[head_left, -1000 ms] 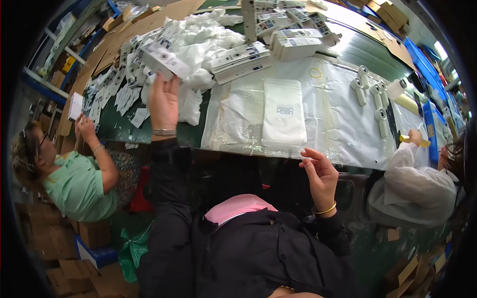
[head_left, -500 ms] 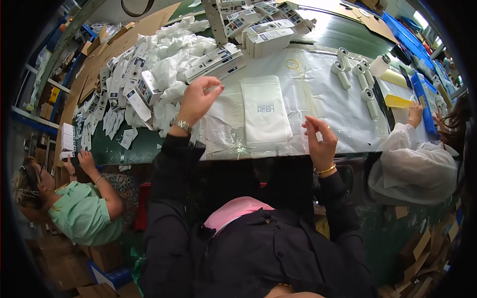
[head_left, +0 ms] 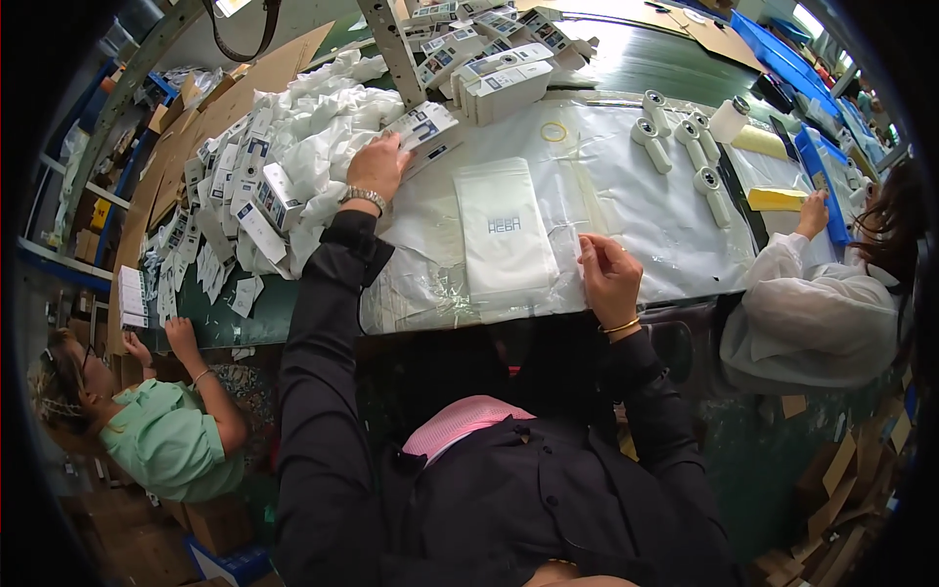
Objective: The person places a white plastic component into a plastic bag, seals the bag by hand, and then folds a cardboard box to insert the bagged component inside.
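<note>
My left hand point(head_left: 380, 168) reaches to the far left, its fingers curled on the near end of a slim white printed box point(head_left: 428, 129). Part of that end is hidden under the fingers. Flat in front of me lies a white pouch point(head_left: 504, 245) with dark lettering; neither hand touches it. To the pouch's right, my right hand point(head_left: 612, 278) hovers low over the table's near side, thumb and forefinger pressed together. Whatever is between those fingertips, if anything, is too small to make out.
Crumpled white bags point(head_left: 318, 127) and loose printed boxes point(head_left: 240, 186) heap up at left. Beyond a metal post point(head_left: 393, 54) stand stacked boxes point(head_left: 504, 83). White handheld devices point(head_left: 709, 191) and a yellow pad point(head_left: 776, 199) lie right. Co-workers sit on both sides.
My left hand has come down from the air onto the slim white box. My right hand has dipped slightly toward the table. The whole view has shifted a little.
</note>
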`<state>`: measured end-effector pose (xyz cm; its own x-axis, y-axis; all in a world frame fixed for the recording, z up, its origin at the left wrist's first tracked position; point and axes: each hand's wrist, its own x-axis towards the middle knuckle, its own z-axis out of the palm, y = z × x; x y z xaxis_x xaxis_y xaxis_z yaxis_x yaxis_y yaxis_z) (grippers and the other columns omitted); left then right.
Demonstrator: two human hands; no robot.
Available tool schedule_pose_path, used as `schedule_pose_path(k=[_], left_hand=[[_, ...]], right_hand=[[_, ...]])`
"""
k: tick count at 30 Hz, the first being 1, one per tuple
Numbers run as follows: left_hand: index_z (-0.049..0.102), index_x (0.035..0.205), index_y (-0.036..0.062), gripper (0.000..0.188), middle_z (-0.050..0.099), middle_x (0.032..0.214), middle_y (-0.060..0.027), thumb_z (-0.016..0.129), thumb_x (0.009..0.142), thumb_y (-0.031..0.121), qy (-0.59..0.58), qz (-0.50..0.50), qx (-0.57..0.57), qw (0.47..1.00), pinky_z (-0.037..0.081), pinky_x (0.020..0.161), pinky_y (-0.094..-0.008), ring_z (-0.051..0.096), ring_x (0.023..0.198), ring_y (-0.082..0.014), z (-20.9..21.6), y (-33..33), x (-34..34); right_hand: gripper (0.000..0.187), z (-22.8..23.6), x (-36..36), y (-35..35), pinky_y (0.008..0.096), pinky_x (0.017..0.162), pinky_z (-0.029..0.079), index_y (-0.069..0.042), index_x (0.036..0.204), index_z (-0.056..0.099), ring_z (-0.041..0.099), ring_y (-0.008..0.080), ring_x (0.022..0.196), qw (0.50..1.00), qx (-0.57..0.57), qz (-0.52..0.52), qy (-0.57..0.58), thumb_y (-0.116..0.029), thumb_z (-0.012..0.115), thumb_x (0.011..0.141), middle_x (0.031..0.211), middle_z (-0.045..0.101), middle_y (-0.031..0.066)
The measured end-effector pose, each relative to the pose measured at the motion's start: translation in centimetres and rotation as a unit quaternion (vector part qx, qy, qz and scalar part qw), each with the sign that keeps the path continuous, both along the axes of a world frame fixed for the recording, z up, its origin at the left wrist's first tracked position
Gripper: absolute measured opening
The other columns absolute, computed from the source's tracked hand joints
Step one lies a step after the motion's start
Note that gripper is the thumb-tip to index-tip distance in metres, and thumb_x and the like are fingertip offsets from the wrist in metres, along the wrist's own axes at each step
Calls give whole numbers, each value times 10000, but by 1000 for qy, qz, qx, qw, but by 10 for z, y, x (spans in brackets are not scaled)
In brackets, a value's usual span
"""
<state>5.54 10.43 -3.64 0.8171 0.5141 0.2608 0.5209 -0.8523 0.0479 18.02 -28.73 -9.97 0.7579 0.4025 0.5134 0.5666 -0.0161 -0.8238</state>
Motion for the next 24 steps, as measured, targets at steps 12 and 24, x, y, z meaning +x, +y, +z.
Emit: schedule_pose_path(k=[12, 24], left_hand=[[594, 1453, -43, 504, 645, 1442, -231, 500, 958, -56, -191, -203, 146, 949, 462, 1175, -489, 608, 1351, -410, 32, -132, -53], [510, 1521, -50, 828, 511, 1561, -250, 838, 835, 275, -147, -243, -86, 955, 359, 1237, -552, 451, 1481, -447, 30, -269, -113]], right_hand=[[304, 3, -14, -10, 258, 732, 560, -4, 1329, 692, 665, 92, 792, 946, 51, 181, 263, -197, 610, 1109, 959, 749, 76], [401, 61, -74, -42, 250, 737, 559, 10, 1461, 515, 660, 70, 871, 879, 65, 324, 343, -51, 579, 1071, 999, 721, 40]])
